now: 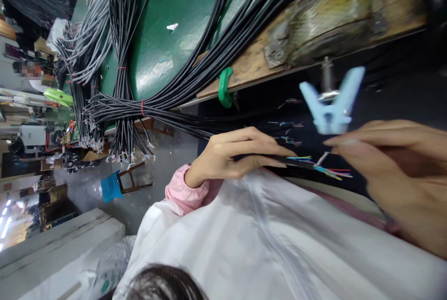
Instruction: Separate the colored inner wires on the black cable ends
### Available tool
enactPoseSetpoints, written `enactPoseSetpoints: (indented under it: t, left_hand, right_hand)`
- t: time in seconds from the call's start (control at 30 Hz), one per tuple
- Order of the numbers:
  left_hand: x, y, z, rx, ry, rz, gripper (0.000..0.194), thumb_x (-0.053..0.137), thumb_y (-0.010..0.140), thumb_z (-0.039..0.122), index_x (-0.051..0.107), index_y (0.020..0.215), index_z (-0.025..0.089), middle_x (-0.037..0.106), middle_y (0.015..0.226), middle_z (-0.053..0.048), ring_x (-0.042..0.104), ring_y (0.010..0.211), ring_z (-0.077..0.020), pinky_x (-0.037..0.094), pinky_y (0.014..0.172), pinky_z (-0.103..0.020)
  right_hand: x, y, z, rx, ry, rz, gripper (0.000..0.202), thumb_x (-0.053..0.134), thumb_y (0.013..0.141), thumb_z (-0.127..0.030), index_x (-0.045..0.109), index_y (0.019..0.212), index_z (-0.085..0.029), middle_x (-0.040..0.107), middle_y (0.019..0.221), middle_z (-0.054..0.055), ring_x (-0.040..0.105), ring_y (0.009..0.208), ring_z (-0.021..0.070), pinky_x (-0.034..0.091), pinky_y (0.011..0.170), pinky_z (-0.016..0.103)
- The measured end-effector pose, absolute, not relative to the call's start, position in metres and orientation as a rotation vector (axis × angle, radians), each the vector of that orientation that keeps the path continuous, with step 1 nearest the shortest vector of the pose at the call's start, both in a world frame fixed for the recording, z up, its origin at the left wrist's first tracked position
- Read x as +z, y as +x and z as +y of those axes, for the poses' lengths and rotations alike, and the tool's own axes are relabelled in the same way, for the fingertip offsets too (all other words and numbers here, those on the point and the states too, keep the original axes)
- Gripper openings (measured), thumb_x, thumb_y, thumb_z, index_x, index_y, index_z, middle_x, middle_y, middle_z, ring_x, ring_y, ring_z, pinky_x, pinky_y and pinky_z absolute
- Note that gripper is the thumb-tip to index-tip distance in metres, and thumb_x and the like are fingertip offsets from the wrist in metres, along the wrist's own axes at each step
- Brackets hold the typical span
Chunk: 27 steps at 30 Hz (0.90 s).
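Note:
Black cables (300,163) with stripped ends, showing blue, yellow, red and white wires (333,172), lie in my left hand (240,153). Its fingers are closed round them above the white garment. To the right, my right hand (401,165) pinches thumb and forefinger together at a thin whitish strand (321,158) near the wire ends. The strand is blurred. Just above those fingertips is a light blue clip (331,104) on a metal post. Other cables of a long black bundle (164,102) pass behind my left hand.
A red-tied black bundle (122,53) and grey cables (94,25) lie on the green table (157,11). A green clamp (225,87) grips the wooden edge beside a tape-wrapped tool (324,16). A blue stool (111,186) stands on the floor. A person (35,76) is far left.

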State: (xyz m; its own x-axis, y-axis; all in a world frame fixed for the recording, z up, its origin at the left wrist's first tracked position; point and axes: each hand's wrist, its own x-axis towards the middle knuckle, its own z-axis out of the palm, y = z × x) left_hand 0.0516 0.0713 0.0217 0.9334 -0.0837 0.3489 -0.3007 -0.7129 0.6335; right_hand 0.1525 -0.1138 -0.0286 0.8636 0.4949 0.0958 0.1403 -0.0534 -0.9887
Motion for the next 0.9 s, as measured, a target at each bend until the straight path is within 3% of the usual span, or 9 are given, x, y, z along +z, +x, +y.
enactPoseSetpoints:
  t: [0.1, 0.33, 0.57, 0.73, 0.9]
  left_hand:
    - [0.022, 0.054, 0.058, 0.617, 2.319, -0.248, 0.032, 0.054, 0.103, 0.027, 0.079, 0.092, 0.01, 0.073, 0.081, -0.004, 0.07, 0.075, -0.0082, 0.061, 0.069, -0.018]
    - [0.017, 0.048, 0.027, 1.116, 2.507, 0.063, 0.015, 0.067, 0.093, 0.023, 0.077, 0.084, 0.017, 0.063, 0.061, 0.004, 0.054, 0.052, -0.0048, 0.047, 0.049, -0.016]
    - [0.012, 0.042, 0.024, 1.032, 2.486, 0.161, 0.014, 0.065, 0.087, 0.014, 0.079, 0.091, 0.018, 0.071, 0.069, 0.004, 0.059, 0.054, -0.0046, 0.053, 0.052, -0.015]
    - [0.008, 0.037, 0.029, 0.768, 2.58, 0.155, 0.019, 0.063, 0.092, 0.014, 0.079, 0.101, 0.018, 0.074, 0.081, 0.0, 0.066, 0.066, -0.0068, 0.061, 0.066, -0.018]
    - [0.023, 0.04, 0.038, 0.658, 2.557, 0.057, 0.018, 0.064, 0.097, 0.027, 0.078, 0.101, 0.016, 0.075, 0.086, -0.001, 0.07, 0.075, -0.0071, 0.062, 0.072, -0.017]
  right_hand:
    - [-0.01, 0.151, -0.109, 0.216, -1.559, -0.557, 0.03, 0.071, 0.089, -0.055, 0.069, 0.072, -0.03, 0.067, 0.067, 0.005, 0.06, 0.057, 0.0183, 0.044, 0.052, 0.036]
    - [0.016, 0.154, -0.111, 0.361, -1.513, -0.641, 0.024, 0.071, 0.09, -0.05, 0.071, 0.073, -0.033, 0.07, 0.071, 0.005, 0.064, 0.061, 0.02, 0.053, 0.057, 0.038]
    - [0.011, 0.148, -0.108, 0.304, -1.505, -0.638, 0.013, 0.074, 0.09, -0.04, 0.072, 0.079, -0.033, 0.071, 0.074, 0.004, 0.065, 0.062, 0.0171, 0.049, 0.051, 0.032]
    - [0.013, 0.147, -0.104, 0.432, -1.434, -0.598, 0.016, 0.079, 0.085, -0.049, 0.074, 0.082, -0.033, 0.072, 0.078, 0.004, 0.063, 0.06, 0.0176, 0.053, 0.052, 0.034]
    - [0.009, 0.144, -0.101, 0.448, -1.439, -0.499, 0.028, 0.077, 0.084, -0.058, 0.075, 0.075, -0.031, 0.07, 0.074, 0.005, 0.065, 0.062, 0.0181, 0.053, 0.05, 0.032]
